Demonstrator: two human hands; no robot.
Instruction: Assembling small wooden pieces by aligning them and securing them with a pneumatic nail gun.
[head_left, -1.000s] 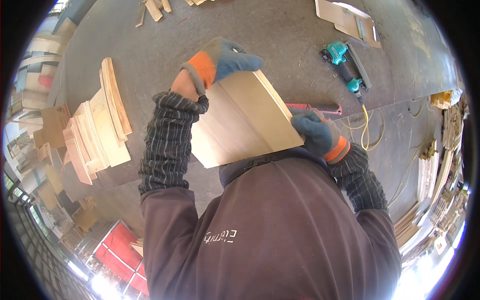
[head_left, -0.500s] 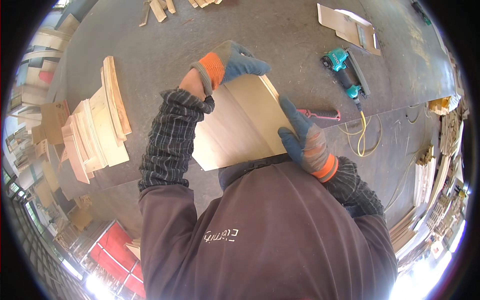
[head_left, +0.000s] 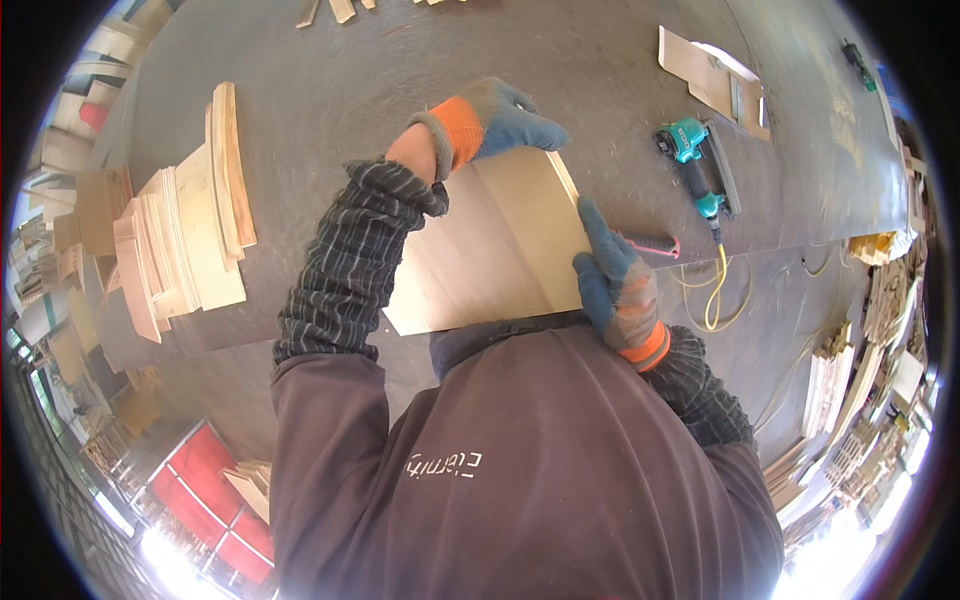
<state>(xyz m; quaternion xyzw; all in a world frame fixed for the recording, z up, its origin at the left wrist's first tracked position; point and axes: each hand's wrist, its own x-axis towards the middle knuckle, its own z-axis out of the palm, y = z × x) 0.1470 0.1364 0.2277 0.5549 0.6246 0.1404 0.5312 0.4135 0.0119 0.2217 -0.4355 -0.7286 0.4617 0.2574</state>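
A pale wooden panel [head_left: 475,240] lies tilted in front of my chest, with a lengthwise line between a browner and a yellower half. A narrow wooden strip [head_left: 562,176] runs along its far right edge. My left hand [head_left: 510,122], in a blue, grey and orange glove, bends over the panel's far edge and grips it; the fingertips are partly hidden. At the right edge, my right hand [head_left: 622,285], gloved alike, holds the panel with fingers stretched along its side. Its near edge meets my dark jacket.
A teal nail gun [head_left: 695,165] with a yellow hose [head_left: 717,290] lies right on the dark table [head_left: 330,90]. A red-and-black handled tool [head_left: 652,244] sits behind my right hand. Stacked wooden boards [head_left: 190,235] stand left; a cardboard piece [head_left: 710,78] lies far right.
The view has shifted slightly, and the hands and panel appear a little further right. Both hands keep their hold on the panel.
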